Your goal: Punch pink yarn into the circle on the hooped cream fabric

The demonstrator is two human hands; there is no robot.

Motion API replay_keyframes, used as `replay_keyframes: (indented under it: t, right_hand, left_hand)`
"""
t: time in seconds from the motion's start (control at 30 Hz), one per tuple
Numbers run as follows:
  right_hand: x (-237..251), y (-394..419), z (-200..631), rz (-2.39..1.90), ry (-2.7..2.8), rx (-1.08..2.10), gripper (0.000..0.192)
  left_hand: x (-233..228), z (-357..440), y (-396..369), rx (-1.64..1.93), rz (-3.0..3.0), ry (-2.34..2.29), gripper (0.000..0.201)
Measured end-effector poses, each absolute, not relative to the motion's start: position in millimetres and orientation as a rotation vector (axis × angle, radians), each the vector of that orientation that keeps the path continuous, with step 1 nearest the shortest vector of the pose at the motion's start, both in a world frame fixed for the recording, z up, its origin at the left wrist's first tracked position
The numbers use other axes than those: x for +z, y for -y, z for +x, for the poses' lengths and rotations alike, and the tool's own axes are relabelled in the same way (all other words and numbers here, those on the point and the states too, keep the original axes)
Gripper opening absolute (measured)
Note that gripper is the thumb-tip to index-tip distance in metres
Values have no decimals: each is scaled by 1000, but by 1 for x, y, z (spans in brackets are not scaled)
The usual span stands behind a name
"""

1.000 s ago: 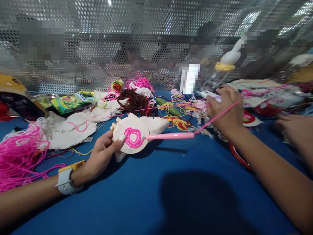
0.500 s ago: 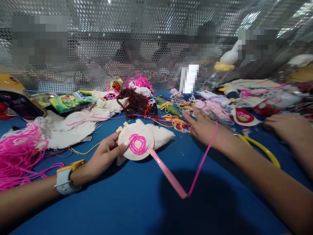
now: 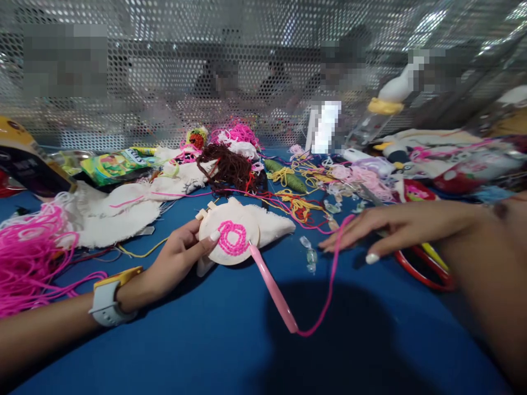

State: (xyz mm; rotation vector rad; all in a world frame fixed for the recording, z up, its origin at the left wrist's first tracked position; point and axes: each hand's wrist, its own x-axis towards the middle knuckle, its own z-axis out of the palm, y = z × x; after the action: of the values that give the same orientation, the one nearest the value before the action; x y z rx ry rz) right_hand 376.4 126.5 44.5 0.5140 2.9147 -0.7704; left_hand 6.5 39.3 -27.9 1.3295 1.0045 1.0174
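While the left hand [image 3: 175,263] keeps its grip clenched on the small embroidery hoop [image 3: 229,240] on the blue counter [image 3: 230,340], a pink punch needle [image 3: 272,286] stands stuck in its pink stitching. Further right, the right hand [image 3: 391,227] lies flat, released, with pink yarn [image 3: 329,280] trailing under its fingers. Beyond, a green packet [image 3: 111,166] carries print too blurred to read.

Cream hoop [image 3: 229,241] bears a hot-pink looped ring. Pink punch needle [image 3: 272,288] trails pink yarn [image 3: 329,285]. Bench [image 3: 206,340] is deep blue. White watch [image 3: 106,304] has a yellow band.
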Motion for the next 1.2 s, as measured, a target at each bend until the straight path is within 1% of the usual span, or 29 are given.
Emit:
replay_keyframes:
  t: [0.07,0.1,0.13,0.17,0.2,0.23,0.27,0.3,0.33,0.37,0.4,0.43,0.47,0.53,0.6,0.63,0.77,0.8,0.83,0.93,1.03,1.2]
  right_hand:
    - [46,-134,386,792,-2958,-878,44]
    - [46,-135,386,1020,-3048,-892,44]
    - [45,-132,382,1281,-3183,-837,40]
    - [43,-127,373,1604,-3374,-622,32]
    - [41,-119,360,1941,-3497,-216,20]
    - [38,-108,345,2019,-3532,160,15]
    - [34,-97,328,1812,-3572,386,22]
    - [30,-84,312,1509,-3600,524,25]
    - [24,-72,296,1071,-3592,587,24]
    - [17,-62,283,883,-3581,588,22]
    - [10,-53,272,812,-3572,588,23]
    - [4,-47,264,610,-3563,594,29]
    - [-2,-43,259,430,-3532,657,30]
    - [-13,-39,255,241,-3522,717,20]
    - [-20,-38,256,183,-3567,669,13]
    - [-23,-39,256,205,-3627,549,13]
    - [-34,-40,251,557,-3833,-200,18]
    - [-37,-39,248,644,-3842,-320,18]
    - [-38,-38,246,696,-3843,-375,18]
    - [-39,-34,242,797,-3886,-394,16]
    - [-34,-29,243,898,-3906,-373,16]
    - [-26,-26,249,908,-3947,-273,19]
  left_hand:
    - [-28,8,-40,1025,1307,-987,28]
    - [-27,8,-40,1031,1297,-979,29]
    - [-27,9,-40,1036,1285,-974,29]
    - [-27,9,-40,1039,1275,-970,29]
    - [-27,10,-40,1036,1267,-969,28]
    - [-27,10,-40,1030,1260,-966,28]
    - [-27,10,-40,1021,1253,-961,28]
    - [-27,9,-40,1010,1244,-956,29]
    - [-27,9,-39,1004,1234,-948,30]
    - [-26,10,-39,998,1228,-939,31]
    - [-25,10,-38,994,1227,-933,31]
    - [-24,10,-37,988,1232,-928,31]
    - [-23,11,-36,980,1249,-930,30]
    - [-20,13,-34,957,1316,-950,28]
    - [-17,13,-32,944,1412,-988,24]
    - [-16,13,-31,952,1466,-1013,24]
    - [-17,12,-30,976,1690,-1086,29]
    - [-18,11,-30,962,1724,-1088,32]
    - [-19,11,-31,941,1743,-1084,34]
    - [-21,11,-33,896,1753,-1078,38]
    - [-22,10,-34,861,1792,-1093,35]
    - [-23,8,-34,795,1872,-1156,29]
